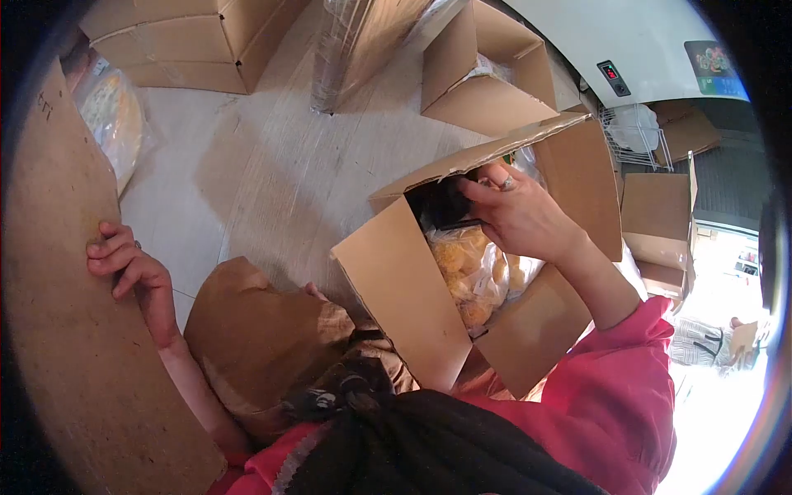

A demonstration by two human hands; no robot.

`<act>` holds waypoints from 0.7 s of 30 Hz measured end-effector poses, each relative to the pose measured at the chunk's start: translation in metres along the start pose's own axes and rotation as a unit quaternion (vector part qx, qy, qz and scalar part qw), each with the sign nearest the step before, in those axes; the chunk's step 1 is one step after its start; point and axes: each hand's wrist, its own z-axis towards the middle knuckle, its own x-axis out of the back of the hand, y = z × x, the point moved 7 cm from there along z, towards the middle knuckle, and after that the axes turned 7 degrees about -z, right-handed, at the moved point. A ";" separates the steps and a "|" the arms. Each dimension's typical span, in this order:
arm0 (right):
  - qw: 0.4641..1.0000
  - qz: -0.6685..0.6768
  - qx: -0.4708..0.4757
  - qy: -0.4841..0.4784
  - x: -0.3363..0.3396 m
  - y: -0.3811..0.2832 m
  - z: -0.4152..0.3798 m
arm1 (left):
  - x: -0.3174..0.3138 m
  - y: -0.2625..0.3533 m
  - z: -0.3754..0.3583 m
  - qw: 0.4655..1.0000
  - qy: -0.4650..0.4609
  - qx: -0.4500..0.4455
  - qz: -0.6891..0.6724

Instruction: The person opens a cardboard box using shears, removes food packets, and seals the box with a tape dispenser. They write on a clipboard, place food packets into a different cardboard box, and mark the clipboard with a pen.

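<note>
My left hand [132,264] is at the left, its curled fingers gripping the edge of a large brown board [66,272]. My right hand [524,210] reaches into an open cardboard box [404,289] at the centre right. Its fingers are bent around something dark [445,202] in the box's far left corner, which I cannot make out clearly. Below that hand, clear plastic bags of yellow-orange food [474,272] lie inside the box. The box's flaps stand open around them.
Closed cardboard boxes [181,49] stand at the upper left, beside a plastic-wrapped item [355,58]. Another open box [495,91] is at the top. A white appliance [594,49], a wire basket [631,136] and another box [656,214] are at the right. Brown paper [256,330] lies below centre.
</note>
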 end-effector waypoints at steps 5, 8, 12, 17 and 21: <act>0.998 -0.028 0.048 0.015 -0.014 -0.004 0.007 | 0.002 0.004 0.001 1.000 0.015 -0.020 0.003; 0.993 -0.063 0.054 -0.082 -0.019 -0.008 0.011 | 0.002 0.005 0.000 1.000 0.017 -0.019 0.002; 0.991 -0.087 0.048 -0.095 -0.048 -0.006 0.015 | 0.000 0.003 -0.001 1.000 0.002 -0.009 0.005; 0.999 -0.029 0.012 -0.031 -0.042 0.006 0.014 | 0.000 0.003 -0.002 1.000 0.001 -0.014 0.013; 0.984 -0.070 -0.032 -0.160 -0.048 0.014 0.024 | -0.002 0.001 -0.003 1.000 0.001 -0.009 0.015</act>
